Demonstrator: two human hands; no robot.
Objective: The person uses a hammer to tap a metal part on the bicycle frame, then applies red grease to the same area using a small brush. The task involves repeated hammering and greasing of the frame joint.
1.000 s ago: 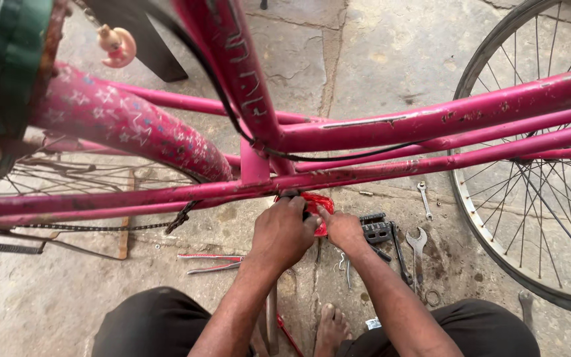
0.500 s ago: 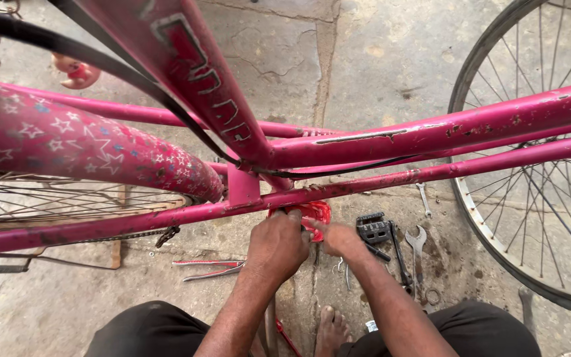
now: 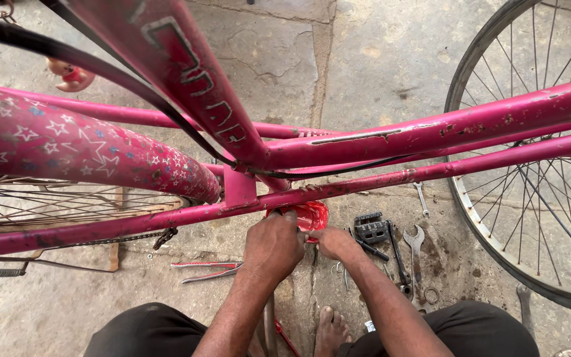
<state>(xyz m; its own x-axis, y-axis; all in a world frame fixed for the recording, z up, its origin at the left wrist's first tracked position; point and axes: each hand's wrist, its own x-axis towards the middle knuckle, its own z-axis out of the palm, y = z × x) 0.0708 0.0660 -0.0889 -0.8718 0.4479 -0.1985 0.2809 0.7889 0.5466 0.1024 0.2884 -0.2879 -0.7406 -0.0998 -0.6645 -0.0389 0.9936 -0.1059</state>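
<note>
A pink bicycle frame [image 3: 391, 142] lies across the view, its tubes close to the camera. Under the lower tube sits a small red plastic part [image 3: 313, 215]. My left hand [image 3: 273, 246] is closed around something at that spot, fingers pressed against the red part. My right hand [image 3: 336, 242] touches the red part from the right side, fingers curled. What exactly each hand grips is hidden by the hands themselves.
A spoked wheel [image 3: 497, 218] stands at right. On the stone floor lie a black pedal [image 3: 371, 229], wrenches [image 3: 416, 239], a small spanner [image 3: 421, 198] and red-handled pliers [image 3: 207, 270]. A starred pink mudguard [image 3: 87, 155] and chain [image 3: 127, 239] are at left. My bare foot [image 3: 330, 330] rests below.
The camera has moved closer and shifted, so the frame looms larger. Both hands have stayed at the red part under the lower tube.
</note>
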